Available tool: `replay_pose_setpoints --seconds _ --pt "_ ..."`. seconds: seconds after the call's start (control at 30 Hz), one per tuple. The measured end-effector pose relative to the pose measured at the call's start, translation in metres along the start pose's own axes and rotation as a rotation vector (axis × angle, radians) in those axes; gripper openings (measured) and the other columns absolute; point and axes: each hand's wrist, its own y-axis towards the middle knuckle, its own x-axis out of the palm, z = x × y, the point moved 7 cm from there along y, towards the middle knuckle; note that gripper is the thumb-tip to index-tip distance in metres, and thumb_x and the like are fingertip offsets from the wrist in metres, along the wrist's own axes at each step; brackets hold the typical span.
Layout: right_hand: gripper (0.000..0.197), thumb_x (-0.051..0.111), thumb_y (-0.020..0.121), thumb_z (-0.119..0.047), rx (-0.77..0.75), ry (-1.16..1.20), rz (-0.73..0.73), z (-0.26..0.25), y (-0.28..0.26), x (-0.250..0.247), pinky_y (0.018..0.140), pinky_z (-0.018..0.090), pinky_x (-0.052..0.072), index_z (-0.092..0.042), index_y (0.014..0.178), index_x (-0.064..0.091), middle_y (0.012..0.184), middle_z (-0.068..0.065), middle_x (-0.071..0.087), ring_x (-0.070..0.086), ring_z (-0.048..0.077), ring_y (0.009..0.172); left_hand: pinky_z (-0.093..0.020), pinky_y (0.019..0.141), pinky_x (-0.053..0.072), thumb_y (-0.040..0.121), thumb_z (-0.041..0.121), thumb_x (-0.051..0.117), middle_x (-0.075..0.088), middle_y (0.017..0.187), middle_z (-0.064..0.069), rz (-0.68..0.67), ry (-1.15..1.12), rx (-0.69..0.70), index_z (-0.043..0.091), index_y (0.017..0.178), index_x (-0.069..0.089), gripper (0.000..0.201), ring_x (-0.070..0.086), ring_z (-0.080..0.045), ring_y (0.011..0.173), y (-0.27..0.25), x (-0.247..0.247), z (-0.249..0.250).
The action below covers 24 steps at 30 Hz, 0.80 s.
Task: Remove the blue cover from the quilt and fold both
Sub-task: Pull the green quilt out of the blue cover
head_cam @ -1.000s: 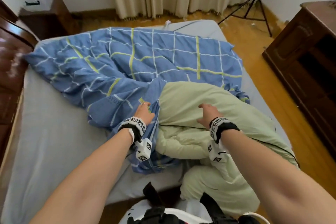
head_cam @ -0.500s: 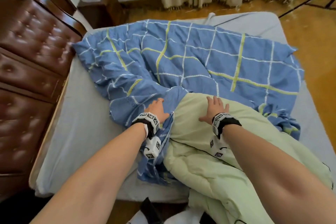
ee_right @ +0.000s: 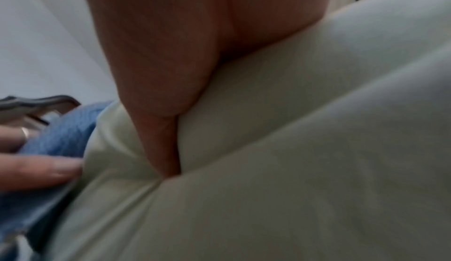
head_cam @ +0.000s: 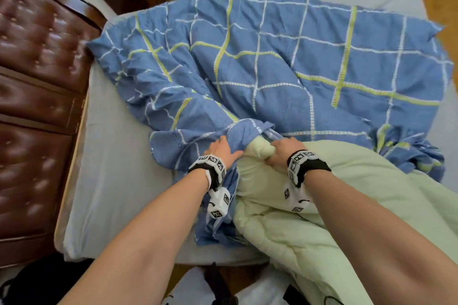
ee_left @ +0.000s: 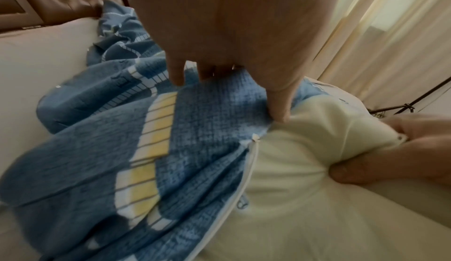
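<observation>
The blue cover (head_cam: 285, 62), checked with white and yellow-green lines, lay spread and rumpled across the far half of the bed (head_cam: 116, 181), reaching from near the headboard (head_cam: 37, 82) on the left to the bed's right edge. The pale green quilt (head_cam: 371, 193) came out of the cover's open edge and spilled over the near right side of the bed toward the person. The left hand (head_cam: 223, 150) gripped a bunched fold of cover right at that opening, fingers curled into the cloth and the thumb lying along its edge; a ring showed on one finger. In the left wrist view the fingers (ee_left: 278, 99) pressed down into the blue fabric (ee_left: 200, 130) just where it met the quilt (ee_left: 305, 168), with a white zipper edge running down the seam. The right hand (head_cam: 282, 153) was closed on a bulging wad of quilt that stuck out between the two hands, touching the cover's mouth. From the right wrist the thumb (ee_right: 161, 130) dug deep into the soft green padding (ee_right: 305, 149). The two hands sat close together, with only the wad of quilt between them.
</observation>
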Motion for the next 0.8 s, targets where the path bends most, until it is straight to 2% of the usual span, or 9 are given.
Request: replay_pose_setpoints --seconds 0.13,0.27,0.4,0.47,0.53,0.6,0.67,0.73,0.8 --pt "0.059 0.067 0.080 -0.033 0.102 0.101 0.006 -0.011 -0.021 -0.019 0.087 0.033 0.045 -0.024 0.136 0.053 0.146 0.000 0.048 0.056 0.029 0.119 -0.043 0.097 0.041 0.099 0.043 0.045 0.055 0.133 -0.017 0.040 -0.046 0.093 0.010 0.132 0.047 0.046 0.052 -0.038 0.122 -0.003 -0.010 0.004" --pt "0.059 0.069 0.074 -0.051 0.320 0.178 0.119 -0.025 -0.066 -0.025 0.078 0.036 0.049 -0.018 0.121 0.052 0.119 0.006 0.064 0.062 0.031 0.104 -0.046 0.095 0.042 0.103 0.039 0.033 0.057 0.129 -0.021 0.124 -0.019 0.214 0.011 0.129 0.046 0.041 0.054 -0.041 0.118 -0.013 -0.041 -0.002" --pt "0.066 0.063 0.079 -0.057 0.480 0.228 0.174 -0.070 -0.122 -0.012 0.074 0.034 0.045 -0.016 0.128 0.046 0.119 0.006 0.063 0.063 0.030 0.103 -0.044 0.087 0.044 0.102 0.030 0.036 0.061 0.123 -0.022 0.180 0.028 0.273 0.009 0.127 0.042 0.033 0.059 -0.040 0.112 -0.025 -0.075 -0.042" --pt "0.059 0.062 0.085 -0.052 0.460 0.223 0.181 -0.113 -0.146 -0.008 0.073 0.031 0.041 -0.021 0.134 0.050 0.121 0.000 0.061 0.062 0.028 0.101 -0.045 0.083 0.045 0.100 0.025 0.041 0.063 0.120 -0.022 0.202 0.004 0.273 0.011 0.133 0.034 0.037 0.060 -0.040 0.110 -0.030 -0.091 -0.078" --pt "0.050 0.062 0.086 -0.052 0.453 0.235 0.141 -0.156 -0.162 0.001 0.071 0.028 0.039 -0.023 0.126 0.058 0.115 -0.006 0.059 0.058 0.025 0.091 -0.047 0.085 0.046 0.097 0.021 0.044 0.062 0.122 -0.021 0.207 -0.045 0.248 0.014 0.141 0.026 0.048 0.060 -0.040 0.110 -0.035 -0.107 -0.121" --pt "0.050 0.065 0.081 -0.057 0.479 0.277 0.107 -0.191 -0.167 0.012 0.071 0.028 0.043 -0.021 0.117 0.062 0.108 0.002 0.066 0.059 0.024 0.087 -0.046 0.090 0.046 0.093 0.021 0.053 0.055 0.130 -0.020 0.236 -0.047 0.246 0.018 0.148 0.019 0.065 0.056 -0.039 0.116 -0.037 -0.122 -0.159" --pt "0.050 0.068 0.079 -0.056 0.502 0.324 0.112 -0.218 -0.170 0.023 0.071 0.029 0.046 -0.024 0.115 0.059 0.099 0.005 0.066 0.060 0.025 0.086 -0.046 0.102 0.041 0.082 0.023 0.070 0.034 0.146 -0.018 0.362 0.120 0.389 0.024 0.153 0.008 0.094 0.041 -0.035 0.130 -0.047 -0.139 -0.174" --pt "0.065 0.069 0.076 -0.058 0.531 0.344 0.144 -0.239 -0.175 0.033 0.072 0.030 0.048 -0.027 0.131 0.052 0.098 0.006 0.067 0.061 0.025 0.085 -0.046 0.114 0.027 0.075 0.021 0.077 0.009 0.158 -0.011 0.470 0.380 0.708 0.030 0.154 -0.005 0.114 0.018 -0.032 0.143 -0.070 -0.137 -0.163" --pt "0.080 0.068 0.072 -0.061 0.543 0.328 0.169 -0.259 -0.182 0.043 0.070 0.030 0.047 -0.033 0.142 0.041 0.100 0.006 0.068 0.062 0.025 0.085 -0.049 0.120 0.010 0.075 0.014 0.074 -0.003 0.162 -0.002 0.363 0.598 1.104 0.033 0.154 -0.005 0.114 0.002 -0.028 0.149 -0.108 -0.110 -0.144"
